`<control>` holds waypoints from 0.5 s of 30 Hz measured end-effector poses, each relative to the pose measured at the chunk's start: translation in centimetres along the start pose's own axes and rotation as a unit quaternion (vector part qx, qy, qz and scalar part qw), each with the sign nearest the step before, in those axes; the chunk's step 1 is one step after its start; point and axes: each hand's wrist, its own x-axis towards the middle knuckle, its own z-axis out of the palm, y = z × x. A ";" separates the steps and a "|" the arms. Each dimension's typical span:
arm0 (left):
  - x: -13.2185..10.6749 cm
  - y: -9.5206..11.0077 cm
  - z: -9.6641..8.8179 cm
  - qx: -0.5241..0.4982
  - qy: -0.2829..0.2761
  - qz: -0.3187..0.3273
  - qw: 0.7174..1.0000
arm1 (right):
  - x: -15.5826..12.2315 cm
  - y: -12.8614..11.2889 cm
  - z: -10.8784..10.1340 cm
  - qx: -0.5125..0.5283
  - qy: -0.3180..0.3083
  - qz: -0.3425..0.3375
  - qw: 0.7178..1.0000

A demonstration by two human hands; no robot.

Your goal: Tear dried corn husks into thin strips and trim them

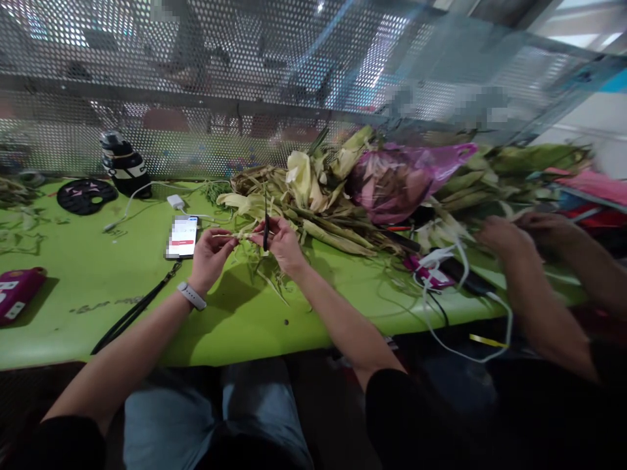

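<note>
Pinching, left hand (211, 253) and right hand (285, 245) share one thin pale-green fibrous strand (243, 236). Twisting seems the step; next needs even tension.

Lime-green table (235, 339), green-and-tan husks (337, 236), purple bag (386, 186), black scissors (266, 236), pale-green strands (243, 237), grey dotted screen (255, 65)

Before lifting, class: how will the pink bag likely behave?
The pink bag looks thin and crinkled, so its loose end will probably flop. Leafy-looking filling suggests lightness for its size; bulging sides may sag when pushed.
</note>
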 end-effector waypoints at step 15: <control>-0.9 1.0 0.1 0.042 -0.090 -0.045 0.994 | 0.0 -0.5 -0.3 -0.017 0.025 0.013 0.999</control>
